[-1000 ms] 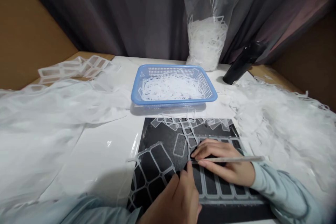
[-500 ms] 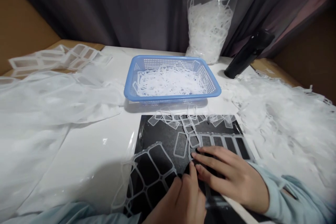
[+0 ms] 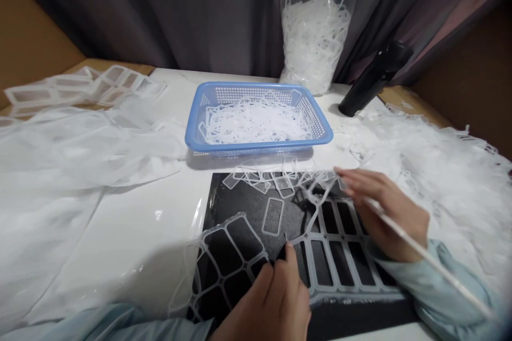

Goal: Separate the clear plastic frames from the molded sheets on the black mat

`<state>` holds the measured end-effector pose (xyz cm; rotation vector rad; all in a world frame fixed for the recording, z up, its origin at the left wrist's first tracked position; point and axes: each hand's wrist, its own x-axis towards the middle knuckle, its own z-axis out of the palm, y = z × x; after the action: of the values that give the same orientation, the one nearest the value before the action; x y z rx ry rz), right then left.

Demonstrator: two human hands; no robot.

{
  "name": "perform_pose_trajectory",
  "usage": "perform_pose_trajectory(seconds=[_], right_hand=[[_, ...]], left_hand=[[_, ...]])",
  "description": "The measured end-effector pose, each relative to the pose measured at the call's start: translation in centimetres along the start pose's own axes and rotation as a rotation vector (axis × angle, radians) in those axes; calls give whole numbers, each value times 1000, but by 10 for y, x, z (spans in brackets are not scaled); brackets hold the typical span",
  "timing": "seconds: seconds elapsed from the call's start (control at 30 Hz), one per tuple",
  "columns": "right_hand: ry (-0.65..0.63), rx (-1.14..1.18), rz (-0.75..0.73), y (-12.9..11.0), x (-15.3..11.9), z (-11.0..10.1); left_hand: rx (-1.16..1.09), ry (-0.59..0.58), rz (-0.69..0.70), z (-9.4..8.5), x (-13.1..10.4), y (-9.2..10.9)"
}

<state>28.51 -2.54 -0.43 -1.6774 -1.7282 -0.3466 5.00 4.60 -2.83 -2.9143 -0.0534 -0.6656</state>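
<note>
My left hand (image 3: 268, 298) is closed, its forefinger stretched at the left edge of a translucent sheet of joined rectangular frames (image 3: 338, 237). A thin dark tip shows by that fingertip; what the curled fingers hold is hidden. My right hand (image 3: 386, 210) is raised above the sheet's upper right, with a thin white stick (image 3: 428, 264) in its grasp slanting back past the sleeve. Near its fingertips a blurred translucent strip (image 3: 318, 210) rises from the sheet. A second frame sheet (image 3: 221, 278) lies left. One loose frame (image 3: 273, 217) lies on the black mat (image 3: 248, 202).
Several loose frames (image 3: 262, 178) lie along the mat's far edge. Behind stands a blue basket (image 3: 260, 146) of small frames. A clear bag (image 3: 314, 42) of frames and a black cylinder (image 3: 372, 82) stand farther back. Translucent sheets (image 3: 80, 144) heap left, white offcuts (image 3: 448, 170) right.
My right hand has lifted off the sheet and moved up and right, bringing the white stick up. A strip now rises from the sheet. My left hand has barely moved.
</note>
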Motion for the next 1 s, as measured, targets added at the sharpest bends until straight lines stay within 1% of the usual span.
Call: perform_pose_trajectory(seconds=[0.07,0.13,0.23,0.33,0.4,0.57,0.67,0.8,0.93,1.0], right_hand=[[177,-24,99,11,5,-3],[342,-20,146,18,8,-3],[526,11,126,22,12,1],[672,-14,71,23,18,1],[716,-64,47,25,22,-2],[768,-152,-39,33,28,-10],[795,-144,-74,37,29,-10],[817,-99,-79,47,30,-11],[861,-98,-92,60,30,-17],[836,-94,-82,59,28,-19]], left_hand=[[-7,-3,-5,0,0,0],[-12,-6,-9,1,-1,0],[-22,-8,-10,1,-2,0],[-18,-10,-3,0,-2,0],[-8,-11,7,-1,-1,-1],[12,-5,22,-2,-1,-1],[16,-17,22,-2,0,-1],[17,-1,19,-2,0,-1],[22,-9,28,-1,0,-2],[14,-11,28,-1,0,-2]])
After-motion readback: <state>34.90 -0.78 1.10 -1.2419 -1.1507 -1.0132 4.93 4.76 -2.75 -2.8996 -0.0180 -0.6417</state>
